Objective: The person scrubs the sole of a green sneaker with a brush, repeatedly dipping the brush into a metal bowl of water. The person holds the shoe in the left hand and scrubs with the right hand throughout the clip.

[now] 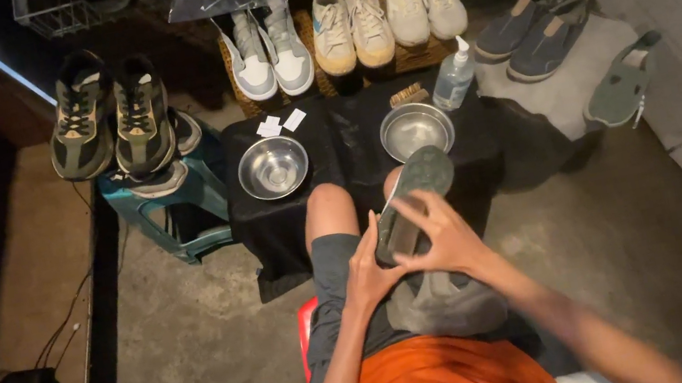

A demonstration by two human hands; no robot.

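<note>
Left hand (370, 270) and right hand (441, 235) both clasp grey shoe (407, 199), sole up; steel bowl (415, 128) just beyond the grip.

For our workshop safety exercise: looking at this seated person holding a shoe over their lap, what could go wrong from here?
1. The grey shoe is held sole-up near the right metal bowl; a slip might knock it over.
2. The spray bottle stands at the table's edge and could topple.

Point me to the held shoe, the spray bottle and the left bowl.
Held shoe (415, 193), head view, on its sole, between both hands.
Spray bottle (453, 78), head view, on its clear body.
Left bowl (272, 168), head view, on its inner wall.
</note>
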